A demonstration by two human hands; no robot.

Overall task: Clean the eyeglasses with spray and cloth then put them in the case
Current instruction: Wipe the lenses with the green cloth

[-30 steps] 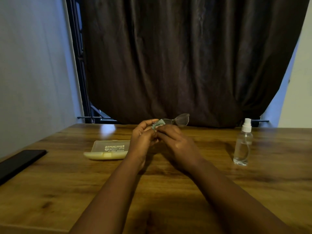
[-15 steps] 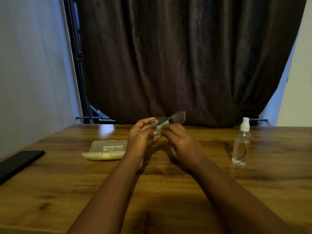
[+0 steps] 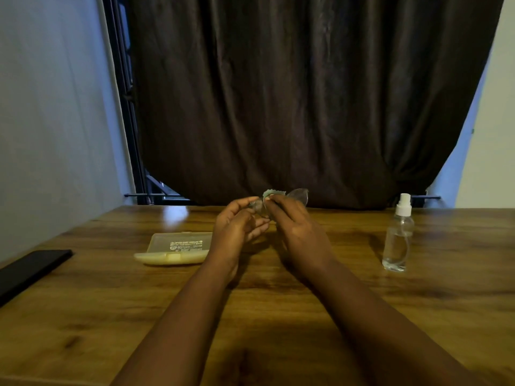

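Clear-framed eyeglasses [image 3: 299, 195] are held up over the far middle of the wooden table [image 3: 83, 316]. My left hand [image 3: 238, 227] grips their left end, the lens partly hidden by its fingers. My right hand [image 3: 295, 232] pinches a small pale green cloth [image 3: 273, 193] against the frame near the middle. A cream-coloured case [image 3: 174, 247] lies open on the table, just left of my left hand. At the right stands a clear spray bottle [image 3: 398, 238] with a white nozzle, apart from both hands.
A flat black object [image 3: 28, 270] lies at the table's left edge. A dark brown curtain [image 3: 292, 93] hangs behind the table's far edge, with a dark window frame [image 3: 125, 107] and a wall at the left.
The cloth in my right hand has moved up and to the right along the glasses, now showing above my fingers. My left hand has opened slightly. Case and bottle have not moved.
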